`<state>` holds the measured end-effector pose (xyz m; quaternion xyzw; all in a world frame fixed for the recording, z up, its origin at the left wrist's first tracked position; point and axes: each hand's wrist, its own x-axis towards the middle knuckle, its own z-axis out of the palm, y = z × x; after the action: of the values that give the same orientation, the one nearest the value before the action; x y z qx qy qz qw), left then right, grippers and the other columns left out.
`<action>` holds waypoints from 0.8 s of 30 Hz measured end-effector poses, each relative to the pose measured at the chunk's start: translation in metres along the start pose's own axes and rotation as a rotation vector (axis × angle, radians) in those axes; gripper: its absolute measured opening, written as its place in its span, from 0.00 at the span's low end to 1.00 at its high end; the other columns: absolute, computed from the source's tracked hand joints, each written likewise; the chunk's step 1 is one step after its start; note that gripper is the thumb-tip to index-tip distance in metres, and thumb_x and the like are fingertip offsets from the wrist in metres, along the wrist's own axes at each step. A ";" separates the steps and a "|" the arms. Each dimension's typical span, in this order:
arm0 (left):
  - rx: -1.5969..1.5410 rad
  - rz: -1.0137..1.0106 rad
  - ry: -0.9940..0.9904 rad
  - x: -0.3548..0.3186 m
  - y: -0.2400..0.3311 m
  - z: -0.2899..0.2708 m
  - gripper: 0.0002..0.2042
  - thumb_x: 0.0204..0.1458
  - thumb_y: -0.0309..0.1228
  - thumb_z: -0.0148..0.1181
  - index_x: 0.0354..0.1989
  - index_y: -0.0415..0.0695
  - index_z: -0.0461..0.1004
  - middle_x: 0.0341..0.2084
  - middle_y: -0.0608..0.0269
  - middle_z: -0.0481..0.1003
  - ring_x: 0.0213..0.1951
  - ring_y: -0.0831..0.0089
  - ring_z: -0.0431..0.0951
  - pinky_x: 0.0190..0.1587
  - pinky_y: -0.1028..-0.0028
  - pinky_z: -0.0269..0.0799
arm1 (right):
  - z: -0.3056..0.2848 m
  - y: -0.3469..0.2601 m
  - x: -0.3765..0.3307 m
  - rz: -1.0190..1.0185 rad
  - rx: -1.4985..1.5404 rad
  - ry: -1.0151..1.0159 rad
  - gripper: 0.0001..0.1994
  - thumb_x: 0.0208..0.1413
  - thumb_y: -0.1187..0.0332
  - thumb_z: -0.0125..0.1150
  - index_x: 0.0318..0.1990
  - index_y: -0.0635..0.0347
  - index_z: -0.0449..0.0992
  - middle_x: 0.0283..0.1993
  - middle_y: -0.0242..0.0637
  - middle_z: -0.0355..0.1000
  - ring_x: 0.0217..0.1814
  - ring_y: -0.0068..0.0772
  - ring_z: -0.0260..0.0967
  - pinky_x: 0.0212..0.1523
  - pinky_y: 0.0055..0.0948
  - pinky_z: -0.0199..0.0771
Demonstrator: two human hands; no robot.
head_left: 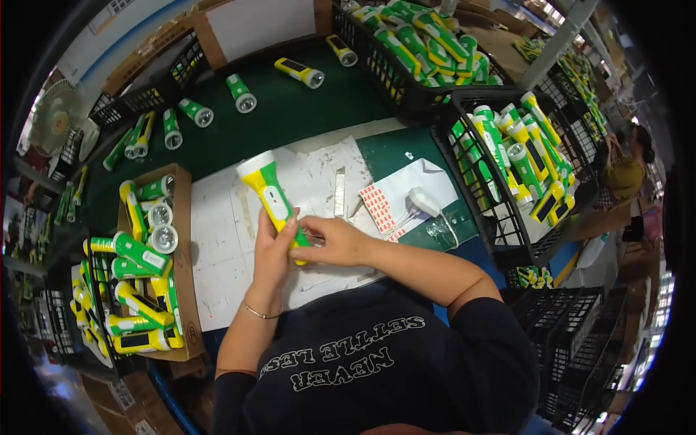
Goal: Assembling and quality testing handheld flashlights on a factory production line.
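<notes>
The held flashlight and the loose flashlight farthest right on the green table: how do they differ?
The held flashlight is in the left hand; the loose flashlight lies on the green table. The held one shows a white strip, the loose one a dark panel. Both have some yellow and a wide head.

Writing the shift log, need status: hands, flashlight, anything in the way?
Left hand gripping flashlight; right hand at its tail end. Flashlight tilted, head pointing away from wearer. Red-and-white sheet beside right forearm, not blocking.
</notes>
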<state>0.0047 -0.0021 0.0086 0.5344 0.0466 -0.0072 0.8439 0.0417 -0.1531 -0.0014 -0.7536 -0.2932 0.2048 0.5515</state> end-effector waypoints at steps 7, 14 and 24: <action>0.076 0.097 -0.111 0.004 0.014 -0.013 0.32 0.53 0.50 0.44 0.65 0.51 0.49 0.51 0.71 0.62 0.55 0.76 0.57 0.56 0.69 0.47 | -0.131 -0.013 0.028 -0.053 -0.042 0.680 0.18 0.49 0.51 0.62 0.28 0.60 0.73 0.21 0.33 0.69 0.22 0.21 0.65 0.24 0.24 0.65; 0.045 0.050 -0.058 0.004 0.012 -0.020 0.28 0.53 0.46 0.47 0.62 0.51 0.54 0.50 0.68 0.63 0.53 0.75 0.59 0.53 0.69 0.53 | -0.392 0.032 0.018 0.516 -0.752 1.133 0.39 0.45 0.32 0.45 0.33 0.69 0.76 0.33 0.53 0.73 0.37 0.51 0.71 0.41 0.42 0.66; 0.052 -0.033 -0.038 0.013 0.009 -0.025 0.25 0.52 0.42 0.48 0.59 0.49 0.56 0.48 0.68 0.64 0.51 0.77 0.62 0.52 0.70 0.56 | -0.419 0.046 0.005 0.714 -0.779 1.358 0.33 0.44 0.42 0.54 0.51 0.60 0.68 0.46 0.50 0.72 0.50 0.47 0.69 0.49 0.41 0.67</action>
<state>0.0167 0.0248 0.0048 0.5549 0.0390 -0.0326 0.8304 0.3201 -0.4582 0.0841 -0.8955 0.3057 -0.2444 0.2117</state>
